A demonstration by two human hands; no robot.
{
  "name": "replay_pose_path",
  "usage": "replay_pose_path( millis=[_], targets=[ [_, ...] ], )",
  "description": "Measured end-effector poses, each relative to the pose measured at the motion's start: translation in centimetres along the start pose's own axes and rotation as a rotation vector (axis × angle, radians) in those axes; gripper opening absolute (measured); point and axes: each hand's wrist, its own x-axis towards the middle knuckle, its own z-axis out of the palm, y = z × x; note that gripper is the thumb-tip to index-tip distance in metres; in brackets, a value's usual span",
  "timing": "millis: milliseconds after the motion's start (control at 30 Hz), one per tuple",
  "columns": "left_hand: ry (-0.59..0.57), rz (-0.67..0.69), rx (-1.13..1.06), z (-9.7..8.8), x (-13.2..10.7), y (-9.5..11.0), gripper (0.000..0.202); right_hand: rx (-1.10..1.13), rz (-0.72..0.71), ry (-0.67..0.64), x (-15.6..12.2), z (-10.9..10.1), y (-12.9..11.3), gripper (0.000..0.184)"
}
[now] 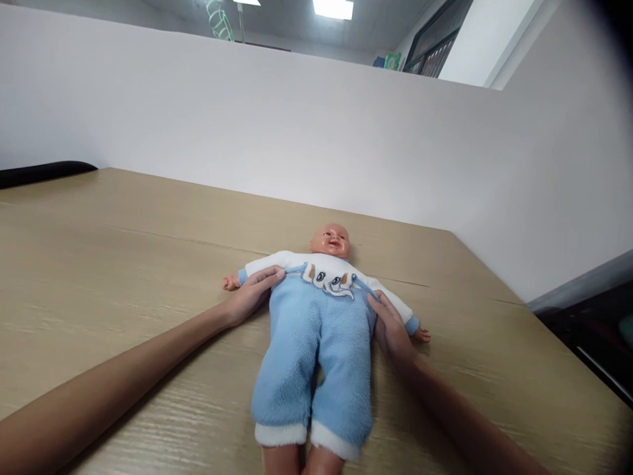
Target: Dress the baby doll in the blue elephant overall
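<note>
A baby doll (316,323) lies on its back on a wooden table (123,264), head away from me. It wears a white top and fluffy light-blue dungarees with an elephant patch on the bib. My left hand (252,293) pinches the dungarees' edge at the doll's right shoulder. My right hand (388,326) grips the other side of the dungarees by the doll's left arm. The doll's bare feet run out of view at the bottom.
A white partition wall (297,132) stands along the table's far edge and right side. A dark object (44,173) lies at the far left. The table's right edge drops off to a dark floor area (593,336).
</note>
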Motion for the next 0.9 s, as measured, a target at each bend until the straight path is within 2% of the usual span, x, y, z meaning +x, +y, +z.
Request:
replay_pose_path(
  millis=[200, 333, 400, 500, 600, 700, 800, 867, 900],
  targets=[
    [-0.033, 0.108, 0.292, 0.0, -0.3, 0.5, 0.036, -0.045, 0.044, 0.045, -0.3, 0.0, -1.1, 0.041],
    [0.062, 0.207, 0.342, 0.7, 0.0, 0.0, 0.036, -0.068, 0.071, 0.064, -0.5, -0.3, -3.7, 0.027],
    [0.123, 0.257, 0.352, 0.9, 0.1, -0.3, 0.035, -0.010, 0.114, 0.001, -0.1, -0.5, -5.5, 0.022],
    [0.200, 0.326, 0.384, 1.0, 0.0, -0.3, 0.033, 0.113, 0.227, -0.192, 1.2, -0.8, -7.5, 0.023],
    [0.226, 0.348, 0.408, 1.2, -0.2, -0.1, 0.030, 0.012, 0.237, -0.240, 3.1, -0.5, -8.2, 0.023],
    [0.230, 0.352, 0.428, 1.4, -0.3, 0.1, 0.028, -0.189, 0.049, -0.111, 4.5, 1.1, -8.6, 0.022],
    [0.248, 0.350, 0.421, 1.5, -0.4, 0.1, 0.029, -0.431, -0.303, -0.052, 5.5, 4.2, -10.1, 0.019],
    [0.267, 0.347, 0.401, 1.6, -0.5, 0.0, 0.029, -0.634, -0.543, -0.125, 6.3, 6.6, -11.6, 0.010],
    [0.275, 0.351, 0.397, 1.6, -0.6, 0.0, 0.028, -0.715, -0.611, -0.216, 6.9, 7.9, -12.3, 0.011]
  ],
)
